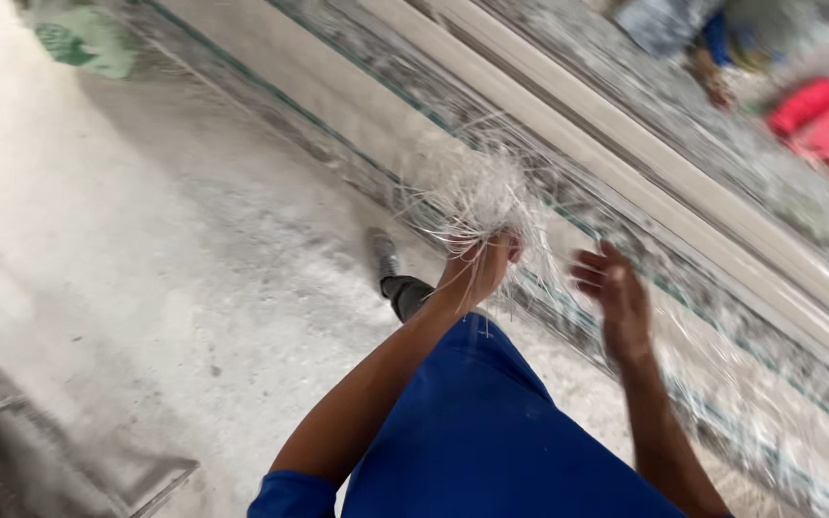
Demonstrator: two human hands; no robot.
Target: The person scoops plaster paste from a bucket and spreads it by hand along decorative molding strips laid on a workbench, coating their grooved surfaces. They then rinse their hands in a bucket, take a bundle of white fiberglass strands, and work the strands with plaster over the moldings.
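Nearest cam: blue shirt (491, 432) fills bottom centre, short sleeve at lower left. Both forearms bare, reaching up and away from the body.

L hand (477, 264) closed around a tuft of white fibre strands (472, 192). Fingers wrapped at base of the tuft; strands fan out above the fist and some trail down past the wrist. Tuft loose, wispy, motion-blurred at the edges.

R hand (611, 288) just beside the L, to its right, not touching it. Fingers curled and partly spread, palm toward the tuft; holds nothing that shows. A few stray strands hang between the two hands; can't tell if R fingertips touch them, too blurred.

Below L forearm: one dark shoe (390, 269) on the pale dusty floor (146, 240). Floor grey-white, speckled w/ grit.

Lower left edge: thin metal frame (11, 403), blurred, kind unclear.

Beyond the hands: long pale moulded panel (626, 163) lying diagonal, upper left to lower right, w/ raised cream ridges and flat bands between. Shiny clear film over its near part, w/ thin green lines along it. Hands hover above panel's near edge.

Far: green-printed white sack (83, 43) at top left. Top right, well apart from the hands: red object (813, 115) and a blue-and-grey clutter (693, 29), too blurred to name.
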